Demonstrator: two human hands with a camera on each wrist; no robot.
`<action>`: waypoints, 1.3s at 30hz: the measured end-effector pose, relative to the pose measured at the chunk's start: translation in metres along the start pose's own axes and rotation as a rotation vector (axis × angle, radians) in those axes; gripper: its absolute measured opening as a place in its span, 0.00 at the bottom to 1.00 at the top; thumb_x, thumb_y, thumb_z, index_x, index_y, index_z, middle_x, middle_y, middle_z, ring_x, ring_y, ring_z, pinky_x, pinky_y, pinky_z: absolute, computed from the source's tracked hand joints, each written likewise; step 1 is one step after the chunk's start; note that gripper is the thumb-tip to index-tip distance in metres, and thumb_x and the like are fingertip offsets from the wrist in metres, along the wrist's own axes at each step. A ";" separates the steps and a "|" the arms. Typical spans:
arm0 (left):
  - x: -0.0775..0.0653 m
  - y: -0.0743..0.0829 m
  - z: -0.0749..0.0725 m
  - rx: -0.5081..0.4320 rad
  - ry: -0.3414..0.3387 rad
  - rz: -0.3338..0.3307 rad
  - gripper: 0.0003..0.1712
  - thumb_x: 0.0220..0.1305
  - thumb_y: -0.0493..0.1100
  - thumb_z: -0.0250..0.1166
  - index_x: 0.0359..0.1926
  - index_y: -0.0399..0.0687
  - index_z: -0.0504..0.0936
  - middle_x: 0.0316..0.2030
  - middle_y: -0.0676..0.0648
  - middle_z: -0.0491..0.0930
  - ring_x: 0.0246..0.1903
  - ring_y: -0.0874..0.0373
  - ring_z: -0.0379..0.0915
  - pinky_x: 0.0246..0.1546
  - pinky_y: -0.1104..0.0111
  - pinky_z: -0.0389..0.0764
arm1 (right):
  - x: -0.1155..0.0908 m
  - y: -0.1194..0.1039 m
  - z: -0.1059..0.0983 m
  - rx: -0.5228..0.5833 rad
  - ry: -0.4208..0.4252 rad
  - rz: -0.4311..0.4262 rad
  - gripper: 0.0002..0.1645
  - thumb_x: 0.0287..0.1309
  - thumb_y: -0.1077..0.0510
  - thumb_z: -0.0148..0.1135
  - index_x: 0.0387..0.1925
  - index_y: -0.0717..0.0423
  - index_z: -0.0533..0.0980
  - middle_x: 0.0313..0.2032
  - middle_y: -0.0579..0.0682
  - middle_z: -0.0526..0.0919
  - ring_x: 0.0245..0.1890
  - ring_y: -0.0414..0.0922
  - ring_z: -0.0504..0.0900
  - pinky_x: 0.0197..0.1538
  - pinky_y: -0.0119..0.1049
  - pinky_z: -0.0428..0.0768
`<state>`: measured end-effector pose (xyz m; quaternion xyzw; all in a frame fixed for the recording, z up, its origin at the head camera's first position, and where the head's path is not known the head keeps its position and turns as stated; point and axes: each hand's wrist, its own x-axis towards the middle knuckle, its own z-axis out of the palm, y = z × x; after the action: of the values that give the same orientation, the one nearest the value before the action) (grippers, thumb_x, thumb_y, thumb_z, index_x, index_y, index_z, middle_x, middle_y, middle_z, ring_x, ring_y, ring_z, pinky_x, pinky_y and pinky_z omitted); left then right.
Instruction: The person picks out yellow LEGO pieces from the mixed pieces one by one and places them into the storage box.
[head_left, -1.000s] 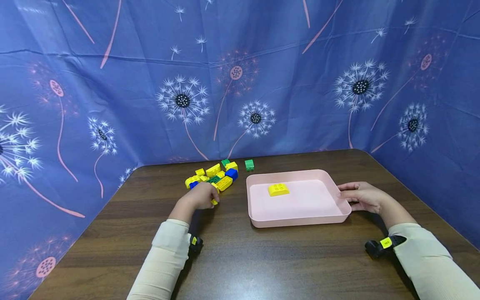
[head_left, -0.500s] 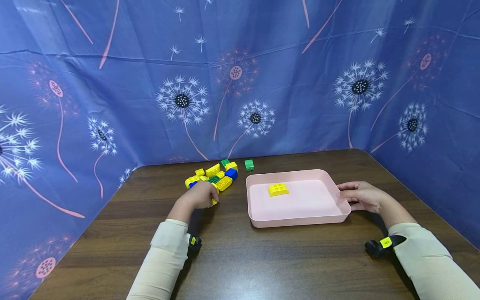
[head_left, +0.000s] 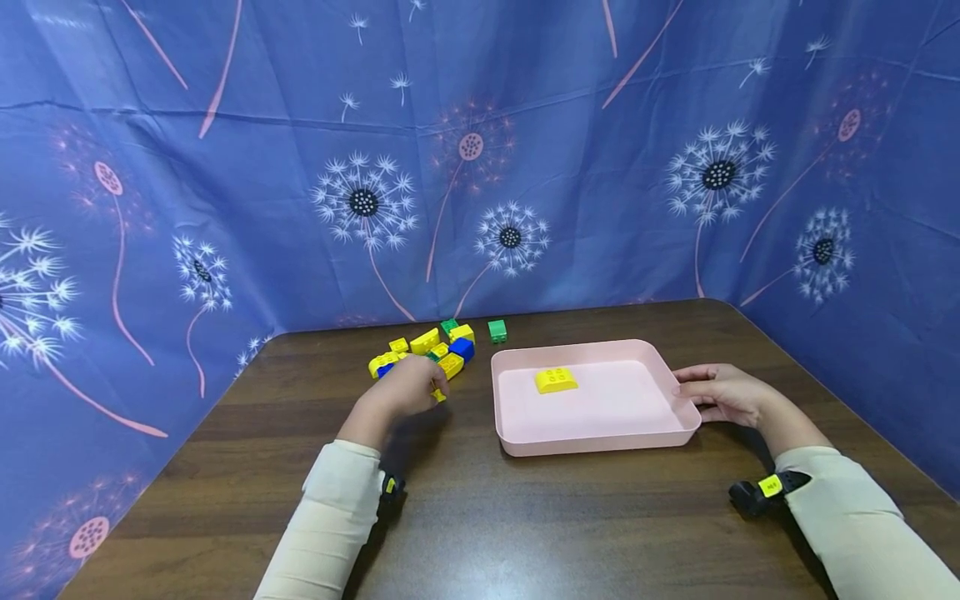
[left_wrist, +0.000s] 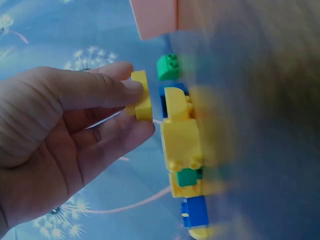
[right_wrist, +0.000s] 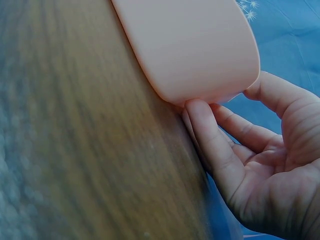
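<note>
In the head view my left hand (head_left: 406, 388) is low over the table at the near side of a brick pile. Its thumb and fingers pinch a small yellow toy brick (left_wrist: 143, 95), seen clearly in the left wrist view. At the right end of a shallow pink tray (head_left: 600, 444), my right hand (head_left: 731, 395) holds the end wall. One fingertip reaches over the rim (right_wrist: 259, 67), and other fingers press the outside of the wall low down. Inside the tray lies a yellow curved brick (head_left: 556, 381) with studs on top.
Several yellow, blue and green bricks lie heaped beyond my left hand, among them a blue brick (head_left: 462, 349) and a long yellow brick (head_left: 425, 341). A lone green brick (head_left: 497, 331) stands behind the tray. A blue dandelion-print cloth (head_left: 585, 167) hangs behind the brown table (head_left: 480, 533).
My left hand has shifted slightly to the right with the small yellow brick, covering more of the pile. The right hand and the tray stay where they were.
</note>
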<state>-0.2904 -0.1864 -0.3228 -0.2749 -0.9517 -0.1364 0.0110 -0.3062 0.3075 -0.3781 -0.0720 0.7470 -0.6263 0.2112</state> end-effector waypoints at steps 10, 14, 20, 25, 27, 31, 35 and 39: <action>0.015 0.020 -0.004 -0.054 0.019 0.146 0.08 0.50 0.29 0.71 0.33 0.43 0.87 0.25 0.55 0.79 0.26 0.61 0.69 0.30 0.72 0.75 | 0.000 0.003 -0.001 0.003 -0.013 -0.013 0.35 0.64 0.63 0.58 0.66 0.77 0.57 0.41 0.46 0.83 0.40 0.42 0.83 0.43 0.44 0.83; 0.023 0.029 -0.004 -0.054 0.018 0.196 0.09 0.51 0.29 0.71 0.34 0.43 0.87 0.24 0.55 0.79 0.25 0.62 0.68 0.30 0.72 0.75 | -0.001 0.004 0.000 0.002 -0.018 -0.019 0.38 0.64 0.63 0.58 0.67 0.78 0.54 0.41 0.47 0.83 0.40 0.42 0.83 0.44 0.45 0.83; 0.038 0.045 -0.005 -0.061 -0.005 0.220 0.10 0.50 0.28 0.69 0.33 0.44 0.87 0.24 0.54 0.78 0.26 0.60 0.68 0.28 0.72 0.74 | -0.002 0.000 0.001 0.001 -0.022 -0.023 0.40 0.64 0.62 0.58 0.67 0.79 0.51 0.42 0.48 0.83 0.40 0.42 0.83 0.43 0.45 0.83; 0.051 0.056 -0.002 -0.056 -0.051 0.231 0.09 0.52 0.31 0.69 0.34 0.46 0.87 0.26 0.54 0.80 0.27 0.60 0.70 0.31 0.73 0.76 | -0.004 -0.001 0.000 0.003 -0.019 -0.024 0.40 0.63 0.63 0.58 0.67 0.79 0.51 0.40 0.48 0.83 0.39 0.42 0.83 0.42 0.44 0.84; 0.055 0.060 -0.001 -0.058 -0.073 0.225 0.09 0.52 0.31 0.69 0.34 0.47 0.87 0.27 0.55 0.81 0.28 0.60 0.71 0.32 0.73 0.76 | -0.004 -0.001 0.000 0.003 -0.014 -0.021 0.40 0.63 0.63 0.58 0.67 0.79 0.52 0.40 0.48 0.83 0.39 0.42 0.83 0.42 0.44 0.84; 0.062 0.067 0.001 -0.083 -0.120 0.214 0.09 0.53 0.31 0.69 0.35 0.46 0.87 0.29 0.57 0.82 0.31 0.60 0.74 0.35 0.74 0.78 | -0.005 0.000 0.001 0.000 0.000 -0.012 0.40 0.63 0.62 0.59 0.67 0.78 0.52 0.40 0.48 0.83 0.39 0.42 0.83 0.42 0.44 0.84; 0.070 0.074 0.004 -0.095 -0.166 0.221 0.09 0.53 0.31 0.69 0.36 0.45 0.88 0.30 0.57 0.83 0.33 0.61 0.76 0.37 0.76 0.78 | -0.005 -0.001 0.002 -0.001 0.000 -0.006 0.41 0.63 0.62 0.59 0.67 0.78 0.51 0.40 0.48 0.83 0.39 0.42 0.83 0.42 0.44 0.84; 0.077 0.084 0.006 -0.068 -0.194 0.240 0.10 0.53 0.30 0.69 0.34 0.48 0.87 0.30 0.57 0.82 0.33 0.62 0.75 0.36 0.76 0.77 | -0.005 -0.002 0.001 0.006 0.000 -0.007 0.40 0.63 0.63 0.59 0.67 0.78 0.52 0.40 0.49 0.83 0.38 0.42 0.83 0.42 0.44 0.84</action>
<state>-0.3117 -0.0766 -0.3004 -0.3988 -0.9033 -0.1393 -0.0742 -0.3016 0.3075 -0.3751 -0.0738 0.7447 -0.6293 0.2094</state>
